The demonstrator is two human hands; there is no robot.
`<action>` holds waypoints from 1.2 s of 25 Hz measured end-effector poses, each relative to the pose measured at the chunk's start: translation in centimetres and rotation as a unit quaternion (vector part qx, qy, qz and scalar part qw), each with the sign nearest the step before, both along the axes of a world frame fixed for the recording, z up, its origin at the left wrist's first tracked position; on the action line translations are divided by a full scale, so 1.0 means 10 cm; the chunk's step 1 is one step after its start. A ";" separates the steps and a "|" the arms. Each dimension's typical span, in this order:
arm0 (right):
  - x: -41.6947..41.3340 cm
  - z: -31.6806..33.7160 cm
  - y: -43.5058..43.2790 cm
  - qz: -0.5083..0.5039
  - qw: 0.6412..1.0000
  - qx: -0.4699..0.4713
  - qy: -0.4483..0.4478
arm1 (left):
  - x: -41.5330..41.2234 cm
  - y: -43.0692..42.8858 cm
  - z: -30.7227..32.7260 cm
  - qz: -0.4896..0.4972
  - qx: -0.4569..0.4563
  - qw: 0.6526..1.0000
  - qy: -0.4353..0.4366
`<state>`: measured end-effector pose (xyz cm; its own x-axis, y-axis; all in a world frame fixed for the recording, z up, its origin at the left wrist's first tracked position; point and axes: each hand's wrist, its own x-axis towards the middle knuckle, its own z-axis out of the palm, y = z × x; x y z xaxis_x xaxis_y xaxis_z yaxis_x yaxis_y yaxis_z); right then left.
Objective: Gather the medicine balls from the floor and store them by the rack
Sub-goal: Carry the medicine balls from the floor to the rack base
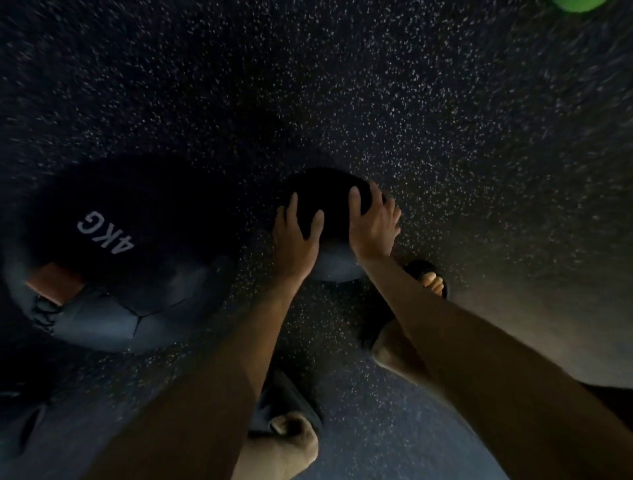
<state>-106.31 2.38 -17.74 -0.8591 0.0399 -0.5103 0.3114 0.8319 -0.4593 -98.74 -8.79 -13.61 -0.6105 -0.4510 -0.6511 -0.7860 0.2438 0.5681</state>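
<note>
Basically both arms reach down — left hand (297,236) and right hand (373,226) cup opposite sides of a small dark medicine ball (329,202) on the speckled floor (445,120), likely spread that way to lift evenly. Bigger 4KG ball (113,253) sits well left — green object (579,4) far off.
</note>
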 end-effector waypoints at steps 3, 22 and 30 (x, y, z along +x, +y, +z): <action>-0.78 -0.10 0.03 -0.028 0.995 -0.031 -0.088 | -0.31 0.14 0.10 0.010 0.009 1.000 -0.026; -2.00 0.09 -0.62 0.072 0.997 -0.018 -0.037 | -1.81 -0.59 -0.12 0.014 -0.058 0.998 0.009; -1.81 0.49 -0.67 0.167 0.984 -0.046 0.028 | -2.33 -1.07 -0.05 -0.064 -0.043 0.994 -0.080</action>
